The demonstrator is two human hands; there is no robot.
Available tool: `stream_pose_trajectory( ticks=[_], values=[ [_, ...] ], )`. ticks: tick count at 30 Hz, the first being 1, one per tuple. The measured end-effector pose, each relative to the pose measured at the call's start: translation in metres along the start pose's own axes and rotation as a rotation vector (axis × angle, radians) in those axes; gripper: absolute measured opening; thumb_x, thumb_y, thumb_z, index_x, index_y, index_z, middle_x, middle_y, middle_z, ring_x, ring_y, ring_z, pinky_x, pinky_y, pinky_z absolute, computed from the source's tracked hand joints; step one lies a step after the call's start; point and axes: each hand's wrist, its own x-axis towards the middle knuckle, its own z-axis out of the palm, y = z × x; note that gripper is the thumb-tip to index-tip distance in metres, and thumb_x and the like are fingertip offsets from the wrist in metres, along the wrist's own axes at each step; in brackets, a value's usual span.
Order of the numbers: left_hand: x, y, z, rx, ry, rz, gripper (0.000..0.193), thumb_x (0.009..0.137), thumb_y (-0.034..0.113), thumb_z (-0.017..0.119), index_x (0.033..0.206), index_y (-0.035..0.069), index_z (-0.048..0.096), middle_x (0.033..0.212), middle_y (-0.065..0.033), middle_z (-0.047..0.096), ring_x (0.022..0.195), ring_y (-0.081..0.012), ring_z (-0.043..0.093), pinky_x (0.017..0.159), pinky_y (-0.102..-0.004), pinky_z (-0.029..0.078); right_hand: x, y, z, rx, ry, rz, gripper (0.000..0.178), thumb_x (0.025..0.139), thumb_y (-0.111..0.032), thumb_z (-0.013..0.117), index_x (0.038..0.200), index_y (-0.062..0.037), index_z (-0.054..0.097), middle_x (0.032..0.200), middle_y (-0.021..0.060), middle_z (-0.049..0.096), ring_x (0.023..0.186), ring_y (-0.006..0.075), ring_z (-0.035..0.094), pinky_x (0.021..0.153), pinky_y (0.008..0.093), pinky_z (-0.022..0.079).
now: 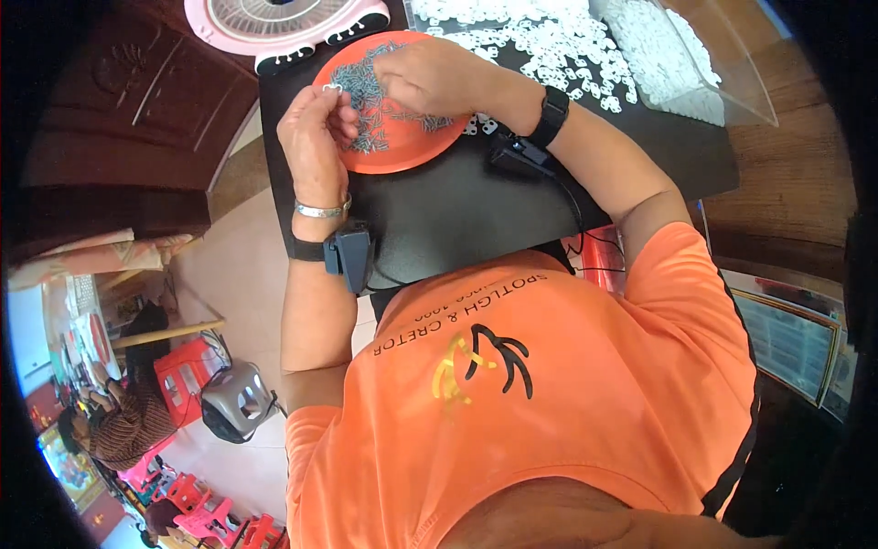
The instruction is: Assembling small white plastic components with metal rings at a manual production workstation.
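Looking from the left, I see a person in a dark striped top (pixel 137 428) in the background, with a grey stool (pixel 240 401) and some red plastic seats (pixel 183 371) nearby. Nearer, a pink fan (pixel 274 20) stands at the far left corner of the black table (pixel 430 224). Then comes the left hand (pixel 315 133), a silver bracelet (pixel 318 211) and a strapped dark box (pixel 349 256) below it. Its thumb and forefinger pinch a small white piece (pixel 333 88), held up at the left side of an orange plate (pixel 402 157). Grey screws (pixel 361 82) lie scattered and heaped in the plate. Over them is the right hand (pixel 430 80), its fingers curled down and bunched toward the heap; I cannot tell whether they have hold of a screw. A black band (pixel 551 115) circles that wrist. Farther right, loose white pieces (pixel 567 55) spread across the tabletop, some close by the plate's rim, and beside them a clear bin (pixel 745 102) holds a thick heap of white pieces (pixel 663 59).
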Motion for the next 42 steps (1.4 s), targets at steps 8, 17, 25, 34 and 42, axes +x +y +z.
stream_pose_trajectory(
  ticks=[8,17,25,34,42],
  values=[
    [-0.010,0.000,0.010,0.024,-0.099,-0.013,0.015,0.086,0.011,0.049,0.076,0.002,0.057,0.061,-0.0022,0.056,0.050,-0.0081,0.047,0.049,-0.0196,0.037,0.006,0.000,-0.016,0.310,0.033,0.032,0.014,0.084,-0.017,0.058,0.082,-0.0030,0.058,0.070,0.0088,0.060,0.063,0.0202,0.056,0.061,0.0306,0.045],
    [-0.011,-0.002,0.011,0.136,-0.155,-0.007,0.016,0.087,0.013,0.048,0.075,0.006,0.055,0.062,0.0004,0.054,0.051,-0.0060,0.046,0.048,-0.0191,0.035,0.009,-0.012,-0.029,0.375,0.012,0.038,0.016,0.082,-0.017,0.060,0.088,-0.0030,0.064,0.076,0.0080,0.064,0.069,0.0170,0.061,0.065,0.0285,0.047],
    [-0.013,-0.002,0.012,0.183,-0.192,0.010,0.016,0.087,0.014,0.048,0.074,0.008,0.054,0.061,0.0022,0.051,0.052,-0.0050,0.044,0.047,-0.0190,0.034,0.008,-0.014,-0.032,0.369,-0.016,0.020,0.013,0.082,-0.013,0.061,0.088,-0.0015,0.063,0.078,0.0080,0.064,0.071,0.0173,0.060,0.066,0.0289,0.047],
    [-0.018,0.000,0.016,0.215,-0.203,0.014,0.019,0.087,0.013,0.048,0.070,0.006,0.051,0.061,0.0013,0.049,0.053,-0.0065,0.043,0.049,-0.0200,0.034,0.007,-0.013,-0.033,0.271,-0.072,-0.034,0.012,0.079,-0.014,0.060,0.084,-0.0028,0.062,0.076,0.0075,0.063,0.070,0.0222,0.060,0.064,0.0314,0.046],
    [-0.021,-0.001,0.018,0.245,-0.192,0.050,0.019,0.086,0.012,0.048,0.069,0.005,0.052,0.061,0.0019,0.047,0.054,-0.0062,0.041,0.048,-0.0210,0.031,0.005,-0.013,-0.028,0.137,-0.040,-0.104,0.012,0.078,-0.015,0.059,0.080,-0.0034,0.061,0.072,0.0076,0.061,0.065,0.0242,0.058,0.060,0.0338,0.044]
  ],
)
